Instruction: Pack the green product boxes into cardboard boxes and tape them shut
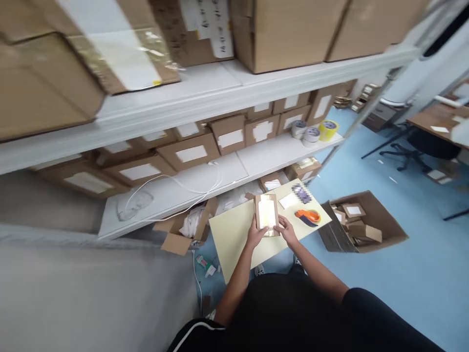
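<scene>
A small, flat cardboard box (273, 201) sits at the centre of the frame, just over a pale yellow tabletop (230, 234), its brown face mostly covered by a white label (266, 215) and crossed by glossy tape that catches the light. The left hand (255, 233) grips its left side and the right hand (287, 231) its lower right corner, thumbs on the upper face. Right of centre lie a smooth orange-and-dark-blue tape dispenser (309, 217) and a white paper (288, 200). At right, a deep open carton (388, 220) of ribless brown board holds smaller boxes (353, 211). Smooth white shelves (205, 181) cross the left and centre; at the top, a paper strip (221, 29) bears dark handwritten characters, too blurred to read surely, and the small box's label is illegible.
</scene>
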`<state>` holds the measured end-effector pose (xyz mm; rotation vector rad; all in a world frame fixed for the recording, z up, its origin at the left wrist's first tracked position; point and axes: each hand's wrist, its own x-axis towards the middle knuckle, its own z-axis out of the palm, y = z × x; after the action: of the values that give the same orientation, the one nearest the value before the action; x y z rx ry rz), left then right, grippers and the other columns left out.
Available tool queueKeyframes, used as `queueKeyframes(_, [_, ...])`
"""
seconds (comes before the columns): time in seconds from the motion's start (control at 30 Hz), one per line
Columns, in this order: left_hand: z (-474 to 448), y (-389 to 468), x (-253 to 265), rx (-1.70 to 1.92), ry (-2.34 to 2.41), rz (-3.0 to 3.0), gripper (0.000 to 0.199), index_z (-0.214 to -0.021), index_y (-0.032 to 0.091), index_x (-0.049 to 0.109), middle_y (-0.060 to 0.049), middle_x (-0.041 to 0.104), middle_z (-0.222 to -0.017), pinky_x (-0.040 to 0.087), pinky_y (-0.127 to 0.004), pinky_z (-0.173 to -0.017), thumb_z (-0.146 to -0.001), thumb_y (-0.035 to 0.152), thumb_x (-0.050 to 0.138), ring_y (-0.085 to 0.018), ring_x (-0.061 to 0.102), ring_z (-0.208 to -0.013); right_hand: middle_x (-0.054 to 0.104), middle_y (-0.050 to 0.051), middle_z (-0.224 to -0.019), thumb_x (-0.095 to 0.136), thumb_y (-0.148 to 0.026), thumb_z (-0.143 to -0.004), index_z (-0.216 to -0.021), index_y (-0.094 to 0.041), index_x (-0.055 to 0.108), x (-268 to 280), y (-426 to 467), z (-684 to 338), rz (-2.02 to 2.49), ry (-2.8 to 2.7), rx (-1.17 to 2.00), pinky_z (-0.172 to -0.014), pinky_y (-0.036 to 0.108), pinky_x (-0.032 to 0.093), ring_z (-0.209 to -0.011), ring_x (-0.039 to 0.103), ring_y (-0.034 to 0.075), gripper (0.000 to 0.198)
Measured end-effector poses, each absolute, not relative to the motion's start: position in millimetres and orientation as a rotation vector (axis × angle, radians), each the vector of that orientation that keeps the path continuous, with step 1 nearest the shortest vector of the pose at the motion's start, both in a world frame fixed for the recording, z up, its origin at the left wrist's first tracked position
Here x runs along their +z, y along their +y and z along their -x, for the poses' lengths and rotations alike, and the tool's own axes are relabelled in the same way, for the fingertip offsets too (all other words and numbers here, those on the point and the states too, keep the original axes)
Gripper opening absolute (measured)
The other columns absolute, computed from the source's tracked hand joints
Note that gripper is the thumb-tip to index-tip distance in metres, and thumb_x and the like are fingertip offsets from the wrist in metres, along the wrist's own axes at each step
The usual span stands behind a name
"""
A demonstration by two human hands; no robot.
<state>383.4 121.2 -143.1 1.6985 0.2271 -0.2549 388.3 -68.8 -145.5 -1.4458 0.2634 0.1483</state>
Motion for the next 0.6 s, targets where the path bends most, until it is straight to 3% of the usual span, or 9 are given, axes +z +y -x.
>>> queueKeyframes(0.1, [-416,74,-119,-0.295,0.085,-1.702,0.112,-0.168,0.025,0.022,-0.011,0.047,-0.164,0.047,-0.042,-0.118,-0.077,0.036,0.086,-0.03,0.053,-0.144,0.068,0.012,-0.142,0.083,-0.034,-0.067,-0.134,-0.024,0.066,-126,-114,-394,1.343,0.329,0.042,-0.108,0.052,0.054,-0.136,0.061,0.034,0.07])
queueKeyframes(0.33, [-467,-89,-87,-0.457,-0.214,-1.718,0.097,-0.167,0.024,0.031,-0.007,0.057,-0.156,0.049,-0.036,-0.116,-0.085,0.043,0.08,-0.028,0.059,-0.139,0.062,0.007,-0.151,0.083,-0.042,-0.073,-0.148,-0.025,0.061,-100,-259,-390,1.332,0.448,-0.242,-0.118,0.049,0.046,-0.14,0.056,0.03,0.08])
queueKeyframes(0.47, [-477,-190,-89,-0.614,-0.307,-1.716,0.097,-0.167,0.022,0.031,-0.01,0.066,-0.146,0.048,-0.04,-0.117,-0.085,0.043,0.08,-0.028,0.063,-0.133,0.065,0.005,-0.147,0.077,-0.04,-0.075,-0.145,-0.025,0.063,-105,-350,-383,1.309,0.571,-0.307,-0.119,0.047,0.045,-0.14,0.057,0.029,0.073])
queueKeyframes(0.6, [-482,-275,-104,-0.802,-0.367,-1.718,0.085,-0.163,0.023,0.039,-0.011,0.064,-0.148,0.05,-0.041,-0.113,-0.089,0.042,0.075,-0.029,0.062,-0.135,0.071,0.005,-0.139,0.069,-0.034,-0.075,-0.137,-0.024,0.067,-120,-430,-372,1.304,0.717,-0.253,-0.113,0.046,0.05,-0.13,0.064,0.028,0.063])
